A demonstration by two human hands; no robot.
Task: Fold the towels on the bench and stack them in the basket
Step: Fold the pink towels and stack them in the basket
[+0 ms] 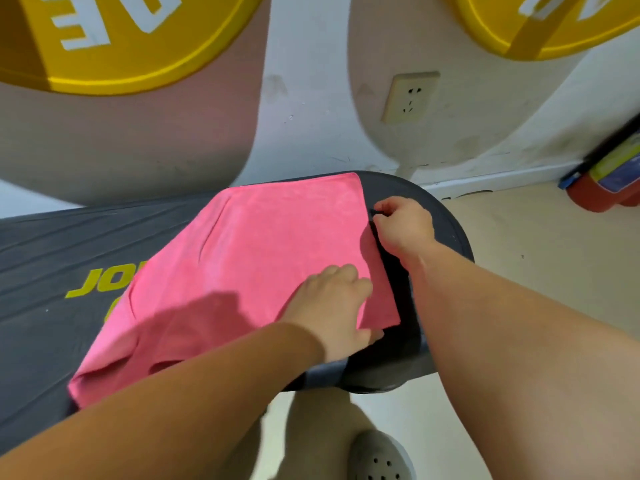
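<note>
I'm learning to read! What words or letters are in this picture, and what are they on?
"JO": yellow, on the bench; the rest is under the pink towel.
"E": white, on the left yellow disc; other letters cropped.
Right yellow disc: letters cropped, unreadable.
Red canister label: blurred.

Pink towel [242, 258] covers part of the yellow lettering [93, 282].

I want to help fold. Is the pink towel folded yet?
Not yet: the pink towel lies spread flat across the bench, no fold showing.
</note>
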